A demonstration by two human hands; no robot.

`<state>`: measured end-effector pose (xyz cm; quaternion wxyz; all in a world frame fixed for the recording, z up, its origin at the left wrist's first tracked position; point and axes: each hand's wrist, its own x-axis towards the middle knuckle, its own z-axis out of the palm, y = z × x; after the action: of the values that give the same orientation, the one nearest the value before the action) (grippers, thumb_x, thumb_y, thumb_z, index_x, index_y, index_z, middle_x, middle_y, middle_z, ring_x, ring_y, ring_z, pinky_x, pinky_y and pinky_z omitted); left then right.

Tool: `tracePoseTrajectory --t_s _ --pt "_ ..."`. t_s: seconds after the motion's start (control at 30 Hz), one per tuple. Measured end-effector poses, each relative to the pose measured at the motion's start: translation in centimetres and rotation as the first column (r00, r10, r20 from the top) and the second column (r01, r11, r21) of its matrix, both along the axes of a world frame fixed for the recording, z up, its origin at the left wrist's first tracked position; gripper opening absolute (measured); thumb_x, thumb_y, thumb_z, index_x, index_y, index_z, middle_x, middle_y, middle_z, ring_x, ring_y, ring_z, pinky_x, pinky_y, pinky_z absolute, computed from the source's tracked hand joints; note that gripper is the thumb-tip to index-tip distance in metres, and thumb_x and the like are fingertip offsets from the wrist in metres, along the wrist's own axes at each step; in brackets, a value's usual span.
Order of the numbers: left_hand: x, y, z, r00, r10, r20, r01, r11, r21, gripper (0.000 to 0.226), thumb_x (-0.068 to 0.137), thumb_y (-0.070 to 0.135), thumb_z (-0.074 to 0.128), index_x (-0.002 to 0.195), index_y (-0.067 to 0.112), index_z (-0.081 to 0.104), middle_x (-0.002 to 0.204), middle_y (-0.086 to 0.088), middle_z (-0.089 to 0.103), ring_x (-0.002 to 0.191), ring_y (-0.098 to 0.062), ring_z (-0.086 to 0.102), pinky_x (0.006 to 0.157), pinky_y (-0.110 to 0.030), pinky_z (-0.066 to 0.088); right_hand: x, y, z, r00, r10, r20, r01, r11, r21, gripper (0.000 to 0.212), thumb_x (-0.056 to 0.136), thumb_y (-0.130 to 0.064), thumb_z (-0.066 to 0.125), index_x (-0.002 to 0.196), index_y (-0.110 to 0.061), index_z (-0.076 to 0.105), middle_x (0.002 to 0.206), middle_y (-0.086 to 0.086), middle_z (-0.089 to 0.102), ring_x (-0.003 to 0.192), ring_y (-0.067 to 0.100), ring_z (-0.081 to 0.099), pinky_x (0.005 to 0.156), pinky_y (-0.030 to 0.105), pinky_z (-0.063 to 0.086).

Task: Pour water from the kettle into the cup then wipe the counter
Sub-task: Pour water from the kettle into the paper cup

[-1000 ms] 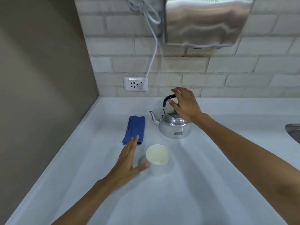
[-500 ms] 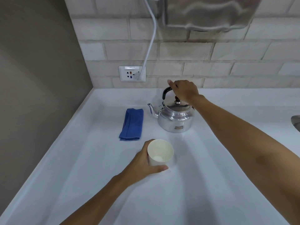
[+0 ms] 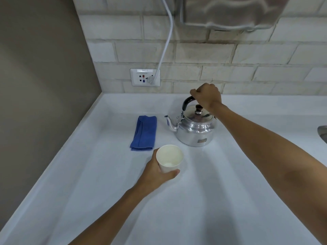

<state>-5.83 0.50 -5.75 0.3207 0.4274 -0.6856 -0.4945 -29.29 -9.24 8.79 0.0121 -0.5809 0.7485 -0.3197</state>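
Observation:
A shiny metal kettle (image 3: 196,129) with a black handle stands on the white counter (image 3: 203,191), spout pointing left. My right hand (image 3: 207,98) is closed around the top of its handle. In front of it stands a white paper cup (image 3: 169,158), upright. My left hand (image 3: 156,171) wraps around the cup from the left and below. A folded blue cloth (image 3: 144,132) lies flat to the left of the kettle, untouched.
A brown wall runs along the counter's left side. A brick back wall carries a socket (image 3: 145,77) with a white cable (image 3: 165,43) plugged in, and a metal hand dryer (image 3: 230,13) hangs above. A sink edge (image 3: 323,134) shows at far right.
My left hand went from lying flat beside the cup to gripping it. My right hand closed on the kettle handle. The view has tilted down a little.

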Motion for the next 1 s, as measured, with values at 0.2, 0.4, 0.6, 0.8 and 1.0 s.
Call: tracePoseTrajectory --t_s 0.2,0.4,0.6,0.8,1.0 --pt "-0.2 0.6 0.3 0.999 0.043 0.008 -0.043 0.999 0.004 0.075 0.061 0.031 0.083 0.121 0.033 0.037 0.117 0.009 0.054 0.106 -0.007 0.052 0.072 -0.002 0.043 -0.8 2.8 1.4 0.988 0.139 -0.073 -0.145 0.986 -0.086 0.051 0.078 -0.016 0.053 0.038 -0.013 0.022 0.037 0.003 0.020 0.041 0.017 0.018 0.054 0.030 0.030" --pt "-0.9 1.1 0.7 0.994 0.110 0.009 -0.110 0.994 0.010 0.079 0.062 0.026 0.083 0.126 0.024 0.036 0.118 0.004 0.054 0.107 -0.014 0.051 0.083 -0.023 0.039 -0.3 6.2 3.5 0.943 0.223 -0.245 -0.258 0.959 -0.119 0.053 0.079 -0.012 0.052 0.037 -0.017 0.020 0.035 0.003 0.020 0.040 0.016 0.014 0.055 0.030 0.032" --pt "-1.1 1.5 0.9 0.991 0.131 0.021 -0.131 0.991 -0.004 0.078 0.062 0.026 0.083 0.125 0.023 0.037 0.114 0.005 0.053 0.102 -0.013 0.050 0.080 -0.023 0.039 1.4 8.3 4.7 0.838 0.282 -0.466 -0.354 0.933 -0.072 0.051 0.079 -0.013 0.051 0.038 -0.016 0.022 0.036 0.003 0.022 0.039 0.019 0.018 0.049 0.026 0.025" --pt "-1.1 1.6 1.0 0.994 0.112 -0.007 -0.111 0.994 0.003 0.077 0.063 0.023 0.083 0.125 0.021 0.037 0.117 0.002 0.054 0.106 -0.015 0.051 0.083 -0.023 0.041 3.4 9.4 5.5 0.726 0.291 -0.624 -0.406 0.913 -0.047 0.038 0.073 -0.016 0.046 0.043 -0.010 0.025 0.039 0.008 0.020 0.045 0.022 0.017 0.047 0.025 0.017" --pt "-1.0 1.8 1.2 0.994 0.105 -0.021 -0.105 0.994 0.017 0.075 0.063 0.023 0.082 0.124 0.023 0.038 0.115 0.005 0.054 0.104 -0.013 0.051 0.081 -0.021 0.040 4.3 9.7 6.1 0.636 0.280 -0.719 -0.429 0.903 -0.028 0.037 0.072 -0.018 0.045 0.041 -0.009 0.027 0.038 0.011 0.024 0.042 0.022 0.019 0.046 0.028 0.022"
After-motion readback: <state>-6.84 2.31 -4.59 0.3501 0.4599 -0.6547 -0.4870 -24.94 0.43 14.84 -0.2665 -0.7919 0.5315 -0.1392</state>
